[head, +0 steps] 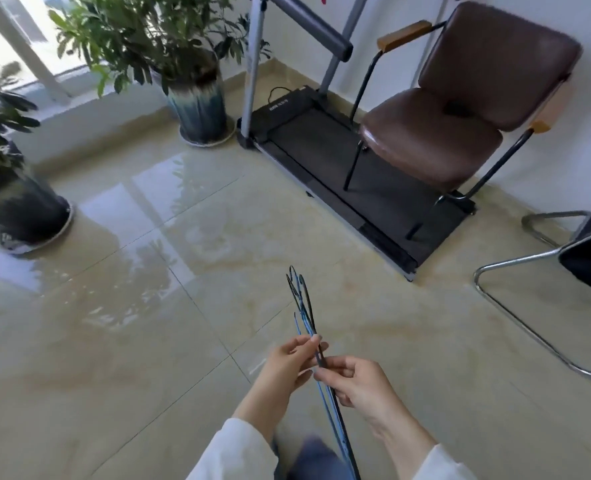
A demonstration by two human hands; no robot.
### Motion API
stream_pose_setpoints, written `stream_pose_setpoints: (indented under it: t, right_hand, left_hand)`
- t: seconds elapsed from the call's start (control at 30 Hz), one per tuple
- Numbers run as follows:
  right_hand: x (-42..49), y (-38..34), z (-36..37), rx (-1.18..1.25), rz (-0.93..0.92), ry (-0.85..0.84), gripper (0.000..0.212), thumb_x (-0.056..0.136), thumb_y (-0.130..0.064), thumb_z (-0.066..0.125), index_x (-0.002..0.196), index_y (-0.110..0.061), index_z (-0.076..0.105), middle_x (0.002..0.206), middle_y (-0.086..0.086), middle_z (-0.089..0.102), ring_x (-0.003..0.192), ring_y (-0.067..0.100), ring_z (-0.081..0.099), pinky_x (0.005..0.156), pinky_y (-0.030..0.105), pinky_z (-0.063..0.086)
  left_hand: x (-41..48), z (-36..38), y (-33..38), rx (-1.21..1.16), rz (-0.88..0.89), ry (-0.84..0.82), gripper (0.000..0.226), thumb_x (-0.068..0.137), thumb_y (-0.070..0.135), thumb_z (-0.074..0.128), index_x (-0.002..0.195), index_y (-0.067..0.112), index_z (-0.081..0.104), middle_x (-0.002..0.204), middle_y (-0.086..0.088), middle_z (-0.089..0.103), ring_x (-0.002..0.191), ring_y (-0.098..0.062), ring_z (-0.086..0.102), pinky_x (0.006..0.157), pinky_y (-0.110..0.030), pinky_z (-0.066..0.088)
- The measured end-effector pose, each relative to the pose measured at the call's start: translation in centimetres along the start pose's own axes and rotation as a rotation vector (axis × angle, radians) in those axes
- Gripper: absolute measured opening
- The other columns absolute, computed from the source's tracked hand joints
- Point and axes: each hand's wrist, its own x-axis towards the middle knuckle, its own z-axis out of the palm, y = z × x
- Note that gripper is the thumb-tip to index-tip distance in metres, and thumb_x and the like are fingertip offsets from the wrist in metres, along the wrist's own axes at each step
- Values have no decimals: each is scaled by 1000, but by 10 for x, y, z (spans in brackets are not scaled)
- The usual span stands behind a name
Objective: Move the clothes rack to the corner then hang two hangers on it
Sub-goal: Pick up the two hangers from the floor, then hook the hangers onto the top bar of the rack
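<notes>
A thin bundle of wire hangers [305, 306], black and blue, points away from me with the hooks toward the floor ahead. My left hand [288, 362] pinches the bundle from the left at its middle. My right hand [352, 382] grips the same hangers from the right, just below the left hand's fingers. The lower ends of the hangers run down between my white sleeves to the bottom edge of the view. No clothes rack is recognisable in view.
A treadmill [339, 168] lies along the far wall with a brown padded chair [453, 116] standing on it. Two potted plants [197, 98] [13, 202] stand near the window at left. A metal-framed chair [543, 278] is at right. Glossy tiled floor lies between.
</notes>
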Motion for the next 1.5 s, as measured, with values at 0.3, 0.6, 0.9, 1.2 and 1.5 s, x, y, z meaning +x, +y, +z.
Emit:
stream_pose_setpoints:
  t: [0.3,0.6,0.9,1.2,1.5]
  right_hand:
    - [-46,12,57,-226,28,-165,7,74,-12,71,78,-14,67,40,-10,51,30,2,28,42,16,22]
    - [-111,40,197,-611,-64,-379,14,71,-8,75,79,-8,63,36,-10,58,27,-3,44,30,8,28]
    - [-214,110,383,-969,-362,-661,12,77,-5,67,68,-12,66,54,-4,64,31,-6,46,38,5,34]
    - [-301,181,529,-1365,-971,-856,11,79,-27,66,84,-25,74,65,-22,62,56,-7,53,52,7,39]
    - [-380,258,655,-1329,-1290,-1178,10,81,-31,64,87,-29,71,76,-16,66,56,-1,48,50,16,37]
  left_hand:
    - [-81,-56,-24,-148,122,226,16,87,23,57,72,19,60,77,8,67,74,-6,56,63,-14,39]
    - [-190,-182,-73,-450,298,527,19,86,18,58,67,19,58,69,9,65,69,-6,56,64,-18,38]
    - [-341,-326,-168,-826,478,862,8,84,17,61,77,15,60,79,1,64,75,-8,59,67,-16,44]
    - [-473,-416,-244,-1147,589,1288,14,82,21,64,71,15,59,67,1,58,67,-10,56,67,-22,41]
    - [-580,-484,-313,-1468,654,1723,22,82,20,64,62,15,58,63,-1,57,59,-10,51,61,-22,40]
